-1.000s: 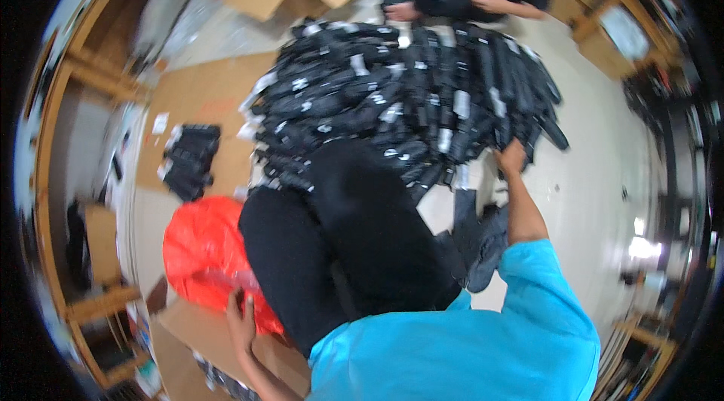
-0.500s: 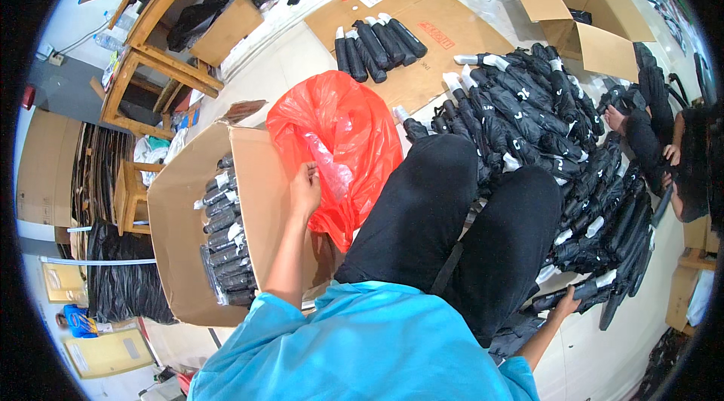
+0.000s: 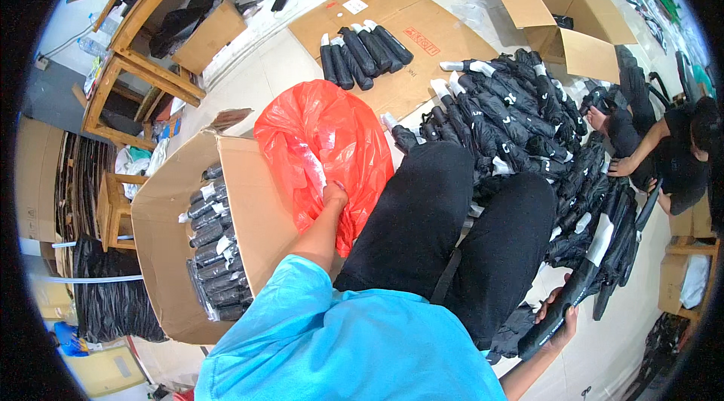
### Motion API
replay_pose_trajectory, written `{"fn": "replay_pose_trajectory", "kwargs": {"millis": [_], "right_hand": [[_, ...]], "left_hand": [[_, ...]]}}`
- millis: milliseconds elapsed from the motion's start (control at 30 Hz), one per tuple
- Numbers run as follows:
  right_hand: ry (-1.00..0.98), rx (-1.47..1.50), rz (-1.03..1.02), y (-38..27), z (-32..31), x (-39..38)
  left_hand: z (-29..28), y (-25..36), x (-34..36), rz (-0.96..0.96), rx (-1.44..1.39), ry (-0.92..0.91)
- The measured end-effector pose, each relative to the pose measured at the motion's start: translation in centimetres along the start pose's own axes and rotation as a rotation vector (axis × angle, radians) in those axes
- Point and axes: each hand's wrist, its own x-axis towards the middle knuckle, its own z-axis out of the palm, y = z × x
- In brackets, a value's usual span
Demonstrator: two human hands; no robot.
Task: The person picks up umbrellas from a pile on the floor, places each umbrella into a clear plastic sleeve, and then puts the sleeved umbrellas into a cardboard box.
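My right hand (image 3: pixel 559 323) is wrapped round a folded black umbrella (image 3: pixel 567 310), tilted with its white-wrapped end (image 3: pixel 600 241) up and away from me. My left hand (image 3: pixel 335 194) reaches into the red plastic bag (image 3: pixel 353 130) between the carton and my knee. Its fingers are closed beside a streak of clear, whitish plastic (image 3: pixel 311 163); what they hold is hidden. A large heap of black folded umbrellas (image 3: pixel 513 118) with white-wrapped ends lies beyond and to the right of my knees. At my left, an open carton (image 3: pixel 170 231) holds several umbrellas in clear sleeves (image 3: pixel 219 250).
Several black umbrellas (image 3: pixel 362 53) lie in a row on flat cardboard (image 3: pixel 441 35) ahead. An open carton (image 3: pixel 526 5) stands at the far right. Another person (image 3: pixel 656 141) sits right of the heap, hands by the umbrellas. A wooden frame (image 3: pixel 121 77) and stool (image 3: pixel 113 201) stand at left.
My right hand has lifted the umbrella off the heap's near edge and swung its white end upward. My left hand has moved right and deeper into the red bag. The other person has leaned nearer the heap.
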Motion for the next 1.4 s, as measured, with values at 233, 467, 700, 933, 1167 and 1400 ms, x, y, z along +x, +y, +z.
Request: {"fn": "replay_pose_trajectory", "kwargs": {"millis": [233,467,700,933,1167,1400], "right_hand": [[-0.177,-0.012,-0.012,-1.9,7.7,2.1],[-0.312,0.121,0.046,-2.1,13.3,2.9],[-0.545,0.023,0.164,-0.2,19.9,4.2],[-0.596,-0.211,0.051,0.0,22.6,6.3],[-0.637,-0.129,0.185,1.0,22.0,5.9],[-0.348,0.051,0.248,2.3,22.2,6.1]], "left_hand": [[-6.8,2.9,-3.7,0.138,-0.259,0.335],[-18.2,11.1,-15.9,0.644,-0.357,0.697],[-21.2,19.1,-26.8,1.011,-0.953,0.054],[-20.5,22.3,-29.6,1.158,-0.991,-0.116],[-21.7,21.7,-29.0,1.201,-0.628,0.033],[-23.9,21.3,-26.5,1.142,-0.908,-0.271]]}}
